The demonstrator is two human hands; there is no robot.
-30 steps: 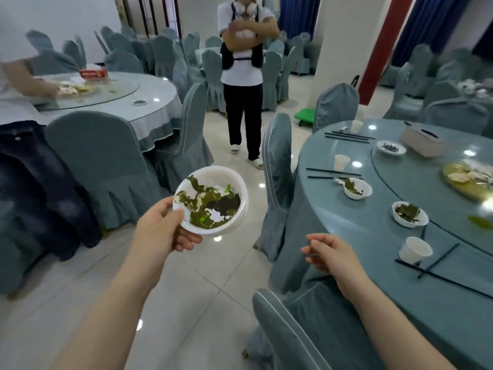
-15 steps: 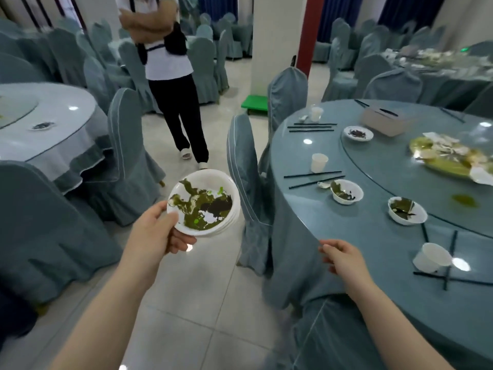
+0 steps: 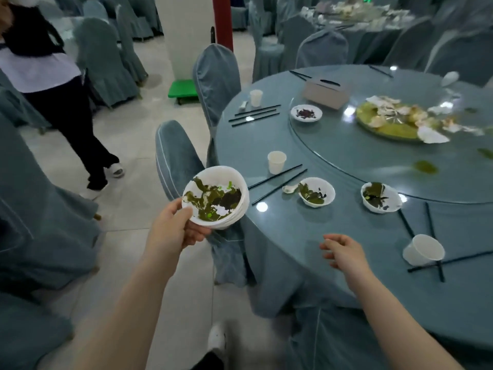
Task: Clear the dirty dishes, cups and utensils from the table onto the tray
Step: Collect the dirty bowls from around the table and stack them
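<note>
Left hand [image 3: 173, 231] gripping a stack of white bowls [image 3: 216, 200] — thumb hooked over the near rim, other fingers curled beneath the underside, rim tilted toward the camera. Smeared inside with dark green leafy scraps. Held out over the floor, just left of the round table [image 3: 293, 231] edge and in front of a covered chair [image 3: 176, 156].

Right hand [image 3: 344, 252] hovering above the tablecloth near the table's front edge, holding nothing; fingers loosely curled, tips pointing left, narrow gaps between them. Touching the cloth or not — cannot tell.

Beyond the right fingertips, well apart: a dirty bowl [image 3: 316, 192] with green leaves, a white spoon [image 3: 289, 188] just beside its left rim. Further right of that, a second dirty bowl [image 3: 380, 197] at the rim of the glass turntable [image 3: 346, 156]. Left of the first bowl, a pair of black chopsticks [image 3: 277, 182] lying slantwise, and behind them an upright paper cup [image 3: 276, 162].

To the right of the right hand, a tipped paper cup [image 3: 422, 249] lying on its side, mouth toward the hand, resting against crossed black chopsticks [image 3: 437, 263].

Far from both hands, across the table: another paper cup [image 3: 256, 98], three or four chopsticks [image 3: 256, 114] side by side, a small saucer [image 3: 306, 113] with dark residue, a tissue box [image 3: 326, 92], and a large platter [image 3: 392, 121] of scraps on the turntable.

At left, a person's legs [image 3: 88, 134] in dark trousers on the tiled floor.
</note>
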